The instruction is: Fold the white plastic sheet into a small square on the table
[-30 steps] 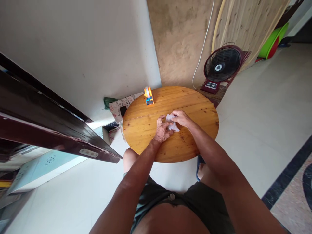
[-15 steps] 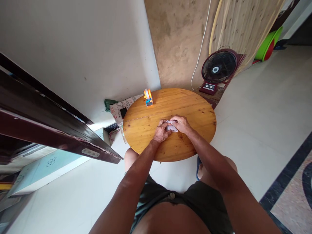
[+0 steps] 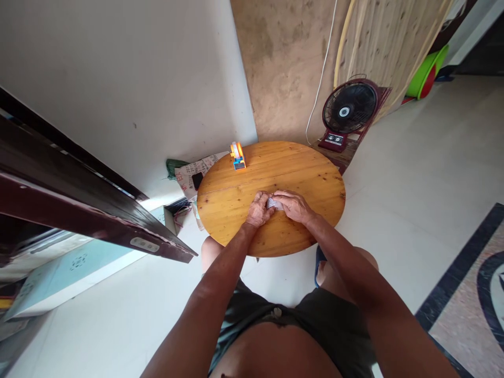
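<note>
A small, pale lilac-white piece of thin sheet, plastic or paper (image 3: 275,203), lies between my two hands over the middle of the wooden table (image 3: 224,215). Its left end is gripped by my left hand (image 3: 259,209), fingers curled and thumb along the near side. My right hand (image 3: 293,205) bends over the right part of the sheet, fingertips reaching toward my left fingers and covering its far edge. An orange and blue tape dispenser (image 3: 238,156) stands at the table's back left, apart from both hands.
A dark red fan (image 3: 348,110) stands behind the table to the right. Left of the table, a black phone-like object (image 3: 197,181) rests on printed cardboard (image 3: 185,176). A dark wooden door edge (image 3: 165,242) juts in from the left. A green basin (image 3: 427,73) is far right.
My right hand has come down flatter over the pale sheet, its fingers stretching further left and hiding more of it. My left hand keeps its grip. The view has shifted slightly.
</note>
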### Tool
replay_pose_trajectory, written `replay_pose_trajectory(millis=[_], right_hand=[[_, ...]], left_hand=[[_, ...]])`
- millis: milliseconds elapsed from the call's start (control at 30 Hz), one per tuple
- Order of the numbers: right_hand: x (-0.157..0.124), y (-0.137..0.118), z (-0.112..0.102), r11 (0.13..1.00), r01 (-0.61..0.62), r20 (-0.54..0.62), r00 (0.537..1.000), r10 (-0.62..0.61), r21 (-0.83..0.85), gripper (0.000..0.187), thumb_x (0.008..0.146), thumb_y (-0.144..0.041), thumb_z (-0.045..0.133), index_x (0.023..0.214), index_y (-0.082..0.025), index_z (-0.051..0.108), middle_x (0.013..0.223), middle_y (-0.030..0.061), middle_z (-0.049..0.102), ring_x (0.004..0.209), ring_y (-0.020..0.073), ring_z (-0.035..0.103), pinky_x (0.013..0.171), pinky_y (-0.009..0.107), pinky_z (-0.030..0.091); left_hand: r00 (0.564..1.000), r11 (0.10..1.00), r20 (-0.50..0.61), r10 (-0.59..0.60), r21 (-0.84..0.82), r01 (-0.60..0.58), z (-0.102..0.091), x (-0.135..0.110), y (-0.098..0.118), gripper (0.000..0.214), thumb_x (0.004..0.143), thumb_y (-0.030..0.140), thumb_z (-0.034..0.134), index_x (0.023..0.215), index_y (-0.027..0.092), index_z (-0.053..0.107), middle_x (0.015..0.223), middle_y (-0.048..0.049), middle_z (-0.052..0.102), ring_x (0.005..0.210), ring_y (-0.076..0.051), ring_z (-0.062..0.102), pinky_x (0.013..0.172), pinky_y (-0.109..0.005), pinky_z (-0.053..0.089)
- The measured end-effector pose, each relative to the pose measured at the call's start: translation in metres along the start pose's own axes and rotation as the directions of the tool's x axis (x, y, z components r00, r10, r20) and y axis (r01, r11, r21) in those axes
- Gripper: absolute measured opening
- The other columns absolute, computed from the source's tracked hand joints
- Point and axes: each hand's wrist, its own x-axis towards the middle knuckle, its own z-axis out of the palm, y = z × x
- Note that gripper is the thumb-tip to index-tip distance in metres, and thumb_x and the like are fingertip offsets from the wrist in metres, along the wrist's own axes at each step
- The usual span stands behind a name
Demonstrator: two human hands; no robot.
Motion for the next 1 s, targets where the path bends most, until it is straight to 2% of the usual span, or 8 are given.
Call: replay_pose_trajectory(millis=[167,533,700,833,1000], right_hand=[[-0.010,-0.011,-0.003,0.998,0.029,0.005,1.000,-0.029,-0.048,0.040,0.098,-0.016,0.049,0.131,-0.025,0.070,0.137,0.0078,0.069,0.126,0.0239,0.064,0.114,0.044,0.051],[-0.012,-0.017,0.002,0.999,-0.054,-0.045,0.998,0.053,-0.008,0.030,0.100,-0.026,0.052,0.120,-0.027,0.075,0.131,0.0093,0.071,0.124,0.0263,0.064,0.110,0.047,0.053],[-0.022,-0.020,0.003,0.999,-0.015,0.007,1.000,0.016,-0.031,0.038,0.098,-0.025,0.052,0.132,-0.022,0.068,0.143,0.0131,0.063,0.137,0.0293,0.056,0.117,0.052,0.047],[-0.032,-0.016,0.001,0.997,-0.057,0.017,0.998,0.056,0.055,0.045,0.098,-0.033,0.055,0.140,-0.018,0.062,0.148,0.0149,0.059,0.140,0.0298,0.054,0.119,0.052,0.046],[-0.026,-0.007,-0.003,0.941,-0.216,-0.021,0.973,0.229,0.260,0.035,0.103,-0.035,0.046,0.121,-0.023,0.073,0.132,0.0104,0.072,0.126,0.0234,0.066,0.114,0.045,0.051]], left_hand=[[1.000,1.000,0.000,0.007,-0.014,-0.007,-0.001,0.000,0.001,0.042,0.075,0.016,0.069,0.115,0.020,0.059,0.117,-0.0080,0.056,0.103,-0.022,0.060,0.095,-0.036,0.053],[1.000,0.997,-0.020,-0.003,-0.073,0.002,0.001,0.001,0.001,0.039,0.073,0.015,0.069,0.110,0.021,0.058,0.114,-0.0074,0.055,0.100,-0.021,0.059,0.092,-0.035,0.053],[1.000,0.997,0.000,-0.007,-0.076,0.007,0.000,0.003,0.000,0.043,0.071,0.014,0.069,0.112,0.020,0.057,0.116,-0.0081,0.054,0.104,-0.022,0.059,0.095,-0.036,0.053],[1.000,0.998,0.009,0.002,-0.066,-0.002,-0.001,0.003,0.001,0.043,0.070,0.013,0.068,0.112,0.019,0.057,0.115,-0.0082,0.054,0.104,-0.023,0.057,0.092,-0.035,0.052],[1.000,0.997,0.011,-0.012,-0.076,0.012,-0.001,0.002,0.002,0.042,0.072,0.014,0.067,0.112,0.020,0.057,0.114,-0.0075,0.054,0.098,-0.021,0.057,0.086,-0.032,0.052]])
